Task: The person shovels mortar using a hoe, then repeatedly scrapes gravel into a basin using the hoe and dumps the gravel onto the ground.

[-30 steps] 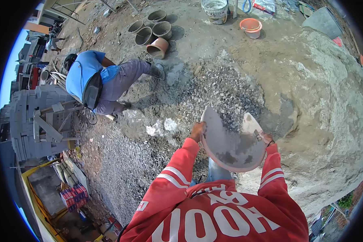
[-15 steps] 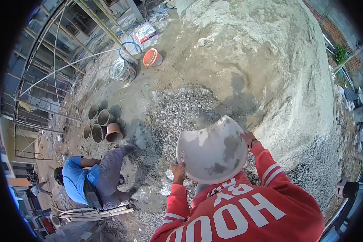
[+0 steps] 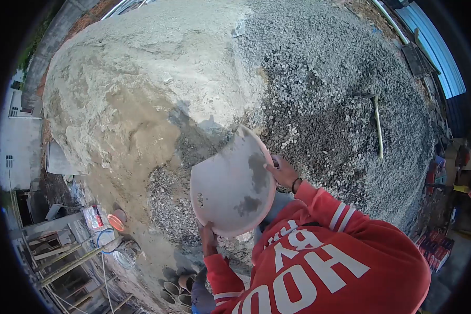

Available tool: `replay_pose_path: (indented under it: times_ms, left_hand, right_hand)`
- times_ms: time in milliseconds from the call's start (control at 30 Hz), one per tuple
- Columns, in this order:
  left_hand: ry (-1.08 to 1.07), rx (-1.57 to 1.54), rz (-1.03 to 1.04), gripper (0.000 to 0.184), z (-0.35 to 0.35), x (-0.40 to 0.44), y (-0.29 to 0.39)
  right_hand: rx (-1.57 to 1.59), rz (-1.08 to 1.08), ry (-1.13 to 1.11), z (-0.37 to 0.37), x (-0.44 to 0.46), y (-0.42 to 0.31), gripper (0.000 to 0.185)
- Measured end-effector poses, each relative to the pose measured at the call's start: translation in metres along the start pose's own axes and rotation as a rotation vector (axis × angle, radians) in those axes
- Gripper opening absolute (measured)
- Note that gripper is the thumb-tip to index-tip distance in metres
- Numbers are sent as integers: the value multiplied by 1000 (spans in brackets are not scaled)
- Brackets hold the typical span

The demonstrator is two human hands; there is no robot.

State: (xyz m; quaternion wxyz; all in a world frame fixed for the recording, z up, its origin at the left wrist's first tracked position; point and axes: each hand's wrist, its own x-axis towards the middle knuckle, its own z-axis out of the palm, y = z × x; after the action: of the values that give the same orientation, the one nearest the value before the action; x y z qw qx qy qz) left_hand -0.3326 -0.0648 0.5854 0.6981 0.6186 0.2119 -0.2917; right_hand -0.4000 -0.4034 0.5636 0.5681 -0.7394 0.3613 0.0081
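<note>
I hold a wide, pale plastic scoop pan (image 3: 222,183) with dark wet stains and a curved-in front edge. My left hand (image 3: 209,239) grips its lower left rim. On the opposite side my right hand (image 3: 283,172) is closed on the rim, a dark band on its wrist. The pan looks empty, tilted in front of my body above the ground. Below and beyond it lie grey gravel (image 3: 319,131) and a pale sand pile (image 3: 141,120).
A hoe (image 3: 378,128) with a pale handle rests on the gravel at right. At lower left are an orange bucket (image 3: 116,222), a wire-like coil or pail (image 3: 124,257) and scaffold poles (image 3: 70,267). Several buckets (image 3: 171,288) stand near a partly visible co-worker (image 3: 201,298).
My view has swung to the right, bringing the gravel heap and hoe into sight. The pan has turned with me, still in both hands. The co-worker and buckets shifted to the bottom edge.
</note>
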Motion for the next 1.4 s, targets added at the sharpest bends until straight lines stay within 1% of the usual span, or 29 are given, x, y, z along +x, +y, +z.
replay_pose_path:
  times_ms: [33, 167, 200, 233, 267, 300, 333, 367, 433, 467, 500, 533, 567, 600, 733, 767, 800, 833, 900, 933, 1000, 1033, 1100, 1133, 1200, 1267, 1300, 1333, 1400]
  left_hand:
    - [-30, 77, -19, 69, 18, 5, 6]
    - [-114, 234, -47, 70, 64, 58, -24]
    - [-161, 314, 32, 66, 83, 67, -29]
    - [-200, 393, 111, 63, 97, 76, -37]
    - [-189, 393, 106, 63, 107, 89, -52]
    - [-220, 485, 216, 63, 114, 109, -73]
    - [-248, 579, 326, 63, 121, 126, -92]
    - [-229, 582, 320, 63, 128, 139, -110]
    - [-134, 928, 107, 69, 150, 161, -143]
    - [-115, 936, 87, 69, 168, 163, -151]
    - [-80, 1101, 77, 70, 192, 164, -158]
    - [-48, 1265, 67, 72, 217, 174, -171]
    - [-36, 1273, 41, 72, 229, 190, -192]
    - [-10, 1333, 80, 71, 232, 208, -221]
    - [-9, 1312, 239, 76, 282, 293, -308]
    - [27, 1338, 160, 75, 306, 312, -321]
    - [9, 1310, 216, 74, 284, 345, -359]
    - [-31, 1329, 175, 74, 296, 362, -370]
    - [65, 1356, 16, 71, 317, 395, -401]
    - [73, 1389, -10, 71, 309, 411, -417]
    - [106, 1404, 25, 74, 286, 443, -446]
    - [105, 1418, 19, 74, 302, 449, -447]
    - [147, 1368, -204, 79, 342, 455, -435]
    - [160, 1364, -183, 79, 352, 458, -435]
    - [57, 1828, -188, 76, 372, 464, -436]
    - [259, 1747, 126, 77, 453, 443, -448]
    - [130, 1538, 183, 75, 504, 426, -443]
    - [-111, 1306, 26, 73, 557, 407, -434]
    - [-546, 806, -379, 71, 655, 365, -433]
  right_hand:
    - [3, 120, 4, -19, -7, 11, 56]
    - [-138, 244, 152, -100, -27, 93, 56]
    - [-223, 245, 199, -123, -28, 128, 55]
    - [-263, 335, 247, -148, -32, 142, 50]
    - [-304, 423, 289, -176, -37, 157, 45]
    - [-441, 412, 425, -193, -37, 219, 44]
    - [-433, 533, 471, -218, -43, 258, 44]
    - [-479, 587, 479, -246, -51, 262, 43]
    - [-544, 818, 453, -299, -58, 307, 49]
    - [-531, 842, 491, -322, -61, 345, 53]
    - [-642, 935, 505, -346, -57, 389, 55]
    - [-640, 938, 397, -376, -49, 418, 56]
    - [-653, 963, 423, -401, -40, 464, 55]
    - [-716, 1087, 383, -424, -15, 474, 59]
    - [-810, 1028, 324, -519, 117, 567, 77]
    - [-789, 922, 371, -547, 150, 607, 78]
    - [-885, 901, 374, -576, 190, 640, 82]
    - [-924, 749, 446, -608, 217, 689, 92]
    - [-994, 887, 434, -654, 288, 724, 102]
    - [-1028, 852, 536, -679, 308, 770, 104]
    - [-902, 891, 530, -699, 341, 797, 96]
    - [-896, 903, 520, -702, 342, 809, 96]
    - [-251, 900, 620, -716, 340, 819, 61]
    - [-369, 827, 474, -735, 334, 860, 53]
    - [-603, 633, 225, -772, 321, 936, 38]
    - [101, 642, 562, -694, 335, 805, 30]
    - [305, 606, 638, -654, 344, 733, 27]
    - [402, 571, 678, -627, 354, 672, 23]
    - [489, 495, 693, -628, 371, 645, 21]
